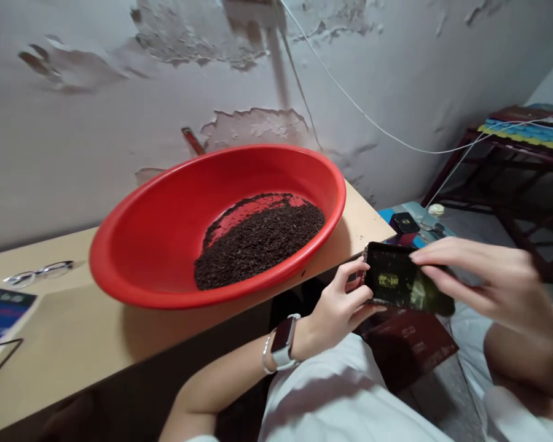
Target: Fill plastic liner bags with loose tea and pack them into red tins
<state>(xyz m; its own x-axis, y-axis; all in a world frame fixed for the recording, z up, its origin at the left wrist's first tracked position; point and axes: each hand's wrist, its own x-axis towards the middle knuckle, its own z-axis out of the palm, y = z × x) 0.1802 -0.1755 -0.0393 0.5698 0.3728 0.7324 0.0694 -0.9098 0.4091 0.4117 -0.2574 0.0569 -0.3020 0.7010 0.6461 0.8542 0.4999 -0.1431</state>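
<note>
The left grip (343,296), a bare hand with a smartwatch (283,342) at its wrist, is curled closed around the near-left end of a black pouch (396,270), while the right grip (493,279) has thumb and fingertips drawn together in a pinch at the pouch's upper edge. The pouch hangs between the two grips, off the tabletop (80,325) and just beside its edge. The handling looks to be under way, since both grips have hold of it and it is not yet set down; whether it is sealed, and whether anything is inside, cannot be told from here. Beyond the left grip and to its left, a red basin (142,245) holds a broad heap of dark loose leaves (262,242), so plenty remains there. The pouch's long axis runs from the left grip towards the right one, sloping slightly down to the right, its far end sagging below the right fingertips. Its face with gold lettering is turned up towards the wearer, though which end is the mouth is unclear. Below the pouch is a dark red box (415,347); beyond it, ahead of the right grip, stands a small black box (404,222).
</note>
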